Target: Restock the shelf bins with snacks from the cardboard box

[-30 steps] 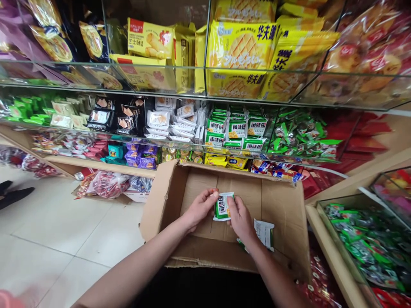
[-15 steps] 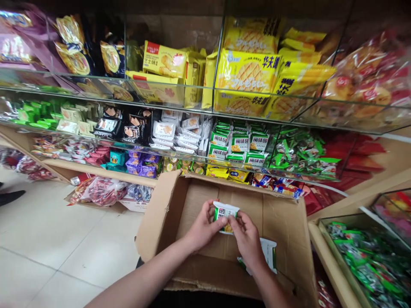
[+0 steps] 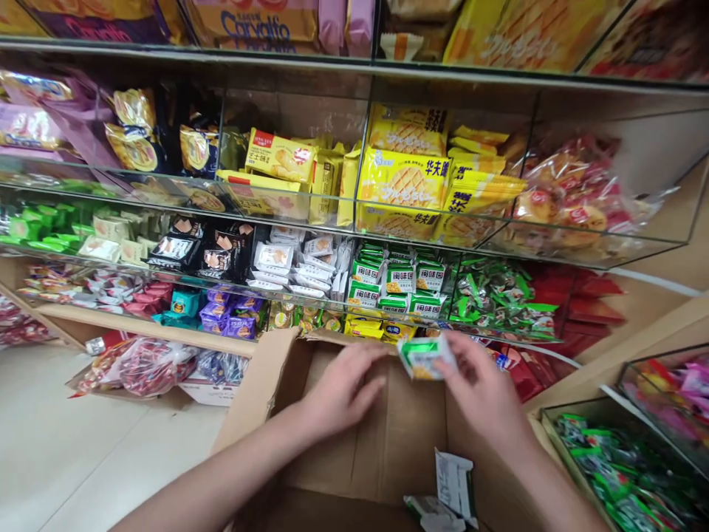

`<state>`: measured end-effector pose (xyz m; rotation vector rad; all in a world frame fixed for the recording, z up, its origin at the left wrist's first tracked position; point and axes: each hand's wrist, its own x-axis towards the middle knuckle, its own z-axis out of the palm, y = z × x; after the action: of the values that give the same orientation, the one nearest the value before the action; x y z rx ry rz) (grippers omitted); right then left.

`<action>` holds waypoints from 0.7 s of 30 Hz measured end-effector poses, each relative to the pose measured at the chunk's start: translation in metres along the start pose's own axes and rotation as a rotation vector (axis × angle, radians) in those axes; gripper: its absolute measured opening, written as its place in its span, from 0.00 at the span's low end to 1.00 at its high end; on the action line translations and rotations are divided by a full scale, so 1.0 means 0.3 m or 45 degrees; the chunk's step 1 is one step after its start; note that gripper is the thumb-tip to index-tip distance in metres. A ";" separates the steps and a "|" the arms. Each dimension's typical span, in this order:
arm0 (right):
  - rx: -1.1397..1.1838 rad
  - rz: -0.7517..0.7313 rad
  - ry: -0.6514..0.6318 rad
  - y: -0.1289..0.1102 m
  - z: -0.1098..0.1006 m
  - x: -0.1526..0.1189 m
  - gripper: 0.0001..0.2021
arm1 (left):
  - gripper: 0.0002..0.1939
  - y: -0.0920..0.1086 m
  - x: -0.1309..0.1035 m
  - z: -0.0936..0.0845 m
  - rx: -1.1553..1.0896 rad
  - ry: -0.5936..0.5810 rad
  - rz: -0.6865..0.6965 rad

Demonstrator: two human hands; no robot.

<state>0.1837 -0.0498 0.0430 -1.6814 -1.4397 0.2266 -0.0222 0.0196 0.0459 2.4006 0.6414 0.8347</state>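
My right hand (image 3: 484, 384) grips a small green-and-white snack packet (image 3: 425, 357) by its right side, above a cardboard box (image 3: 360, 436). To the left of the packet, my left hand (image 3: 344, 388) is apart from it, fingers slightly curled and spread, with nothing in them. At the bottom right inside the box lie a pale packet (image 3: 455, 482) and a second packet (image 3: 433, 513), overlapping. On the shelf beyond my hands, similar green-and-white packets (image 3: 399, 278) stand stacked in rows in a clear compartment.
Clear dividers split the shelves into compartments. White packets (image 3: 274, 257) sit left of the green-and-white stack, green-wrapped sweets (image 3: 492, 295) to its right. Yellow waffle packs (image 3: 407, 177) fill the shelf above. A bin of green sweets (image 3: 625, 473) stands at right; bagged goods (image 3: 155, 366) lie low at left.
My left hand has let go of the packet, and my right hand has lifted it toward the shelf. The view has tilted up, and the packets in the box show more fully.
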 end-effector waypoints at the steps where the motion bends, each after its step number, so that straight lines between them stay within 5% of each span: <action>1: -0.048 -0.042 0.157 -0.008 -0.026 0.057 0.22 | 0.18 -0.006 0.064 -0.020 0.141 0.053 0.087; 4: -0.311 -0.270 0.397 -0.037 -0.054 0.227 0.22 | 0.23 -0.036 0.276 -0.051 0.584 0.104 0.212; 9: -0.807 -0.306 0.208 -0.068 -0.002 0.400 0.18 | 0.23 -0.090 0.530 -0.029 1.102 0.072 0.071; 13: -1.025 -0.218 0.124 -0.081 0.003 0.439 0.16 | 0.15 -0.121 0.588 -0.025 1.169 -0.008 0.045; 21: -1.307 -0.405 -0.059 -0.054 -0.004 0.463 0.13 | 0.12 -0.097 0.598 -0.059 1.208 -0.157 0.009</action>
<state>0.2160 0.0689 0.1092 -2.1576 -1.9965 -0.7834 0.0840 0.1505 0.1163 3.2419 1.1669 0.3992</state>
